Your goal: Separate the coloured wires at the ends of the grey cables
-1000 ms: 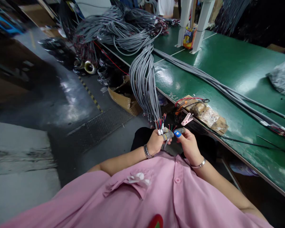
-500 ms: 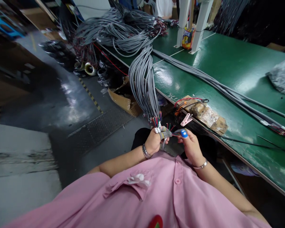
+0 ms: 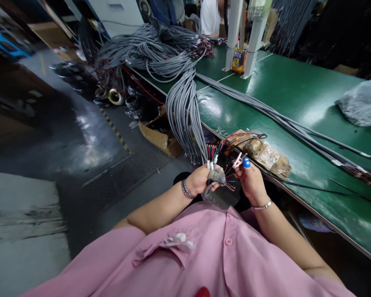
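Observation:
My left hand (image 3: 201,180), with grey covers on its fingers, is closed around a grey cable (image 3: 208,189) whose thin coloured wires (image 3: 230,186) fan out to the right. White-banded cable ends (image 3: 210,164) with bared wires stand up beside these fingers. My right hand (image 3: 250,182), blue tape around its thumb, is pinched just right of the wire tips and apart from them. Whatever lies between its fingertips is too small to make out. A pink clip (image 3: 237,161) shows right by the fingertips, at the table edge; whether they touch cannot be told.
A thick bundle of grey cables (image 3: 185,103) hangs over the edge of the green table (image 3: 284,86). A plastic-wrapped block (image 3: 267,154) lies near that edge. More cables (image 3: 253,101) stretch along the tabletop. Below stands an open cardboard box (image 3: 156,136). A person in white (image 3: 209,18) is behind.
My right hand has come off the wires and moved slightly right, up by the pink clip. The wires at my left hand now spread loose. The whole view has shifted a little.

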Demonstrator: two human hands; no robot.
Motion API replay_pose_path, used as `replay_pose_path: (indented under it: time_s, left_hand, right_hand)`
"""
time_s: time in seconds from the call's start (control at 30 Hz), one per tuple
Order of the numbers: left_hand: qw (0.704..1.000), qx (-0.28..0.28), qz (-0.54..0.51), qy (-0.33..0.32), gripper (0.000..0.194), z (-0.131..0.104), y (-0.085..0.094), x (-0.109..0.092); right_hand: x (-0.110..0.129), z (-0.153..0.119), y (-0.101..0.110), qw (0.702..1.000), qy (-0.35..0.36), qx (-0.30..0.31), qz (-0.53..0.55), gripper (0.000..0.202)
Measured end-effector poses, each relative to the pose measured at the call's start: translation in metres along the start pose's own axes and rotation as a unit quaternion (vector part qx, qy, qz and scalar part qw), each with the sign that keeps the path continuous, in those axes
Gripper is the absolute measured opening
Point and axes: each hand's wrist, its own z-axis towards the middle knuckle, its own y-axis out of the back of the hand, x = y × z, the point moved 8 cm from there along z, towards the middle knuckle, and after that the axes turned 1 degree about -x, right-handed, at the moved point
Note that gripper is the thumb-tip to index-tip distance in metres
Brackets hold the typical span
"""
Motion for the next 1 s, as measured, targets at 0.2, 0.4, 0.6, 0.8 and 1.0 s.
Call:
replay_pose_path:
  time_s: [0.2,0.4,0.6,0.8,1.0]
  left_hand:
    - [0.999,0.029,0.006,0.028,0.023,0.011,-0.009,-0.001]
    - [0.998,0.031,0.023,0.039,0.024,0.019,-0.011,0.006]
    - [0.998,0.021,0.023,0.046,0.025,0.021,-0.01,0.012]
    - [0.999,0.009,0.025,0.042,0.026,0.012,-0.01,0.01]
    - [1.0,-0.011,-0.007,-0.019,0.026,-0.002,-0.008,0.006]
  right_hand:
    - [-0.007,0.007,-0.005,0.997,-0.012,-0.003,0.082,0.043]
    - [-0.011,0.011,-0.009,0.985,-0.062,-0.021,0.162,0.036]
    - [-0.012,0.012,-0.009,0.984,-0.057,-0.026,0.169,0.037]
    - [-0.017,0.007,-0.009,0.981,-0.099,0.009,0.168,0.047]
    - [-0.016,0.001,-0.01,0.976,-0.13,0.045,0.168,0.046]
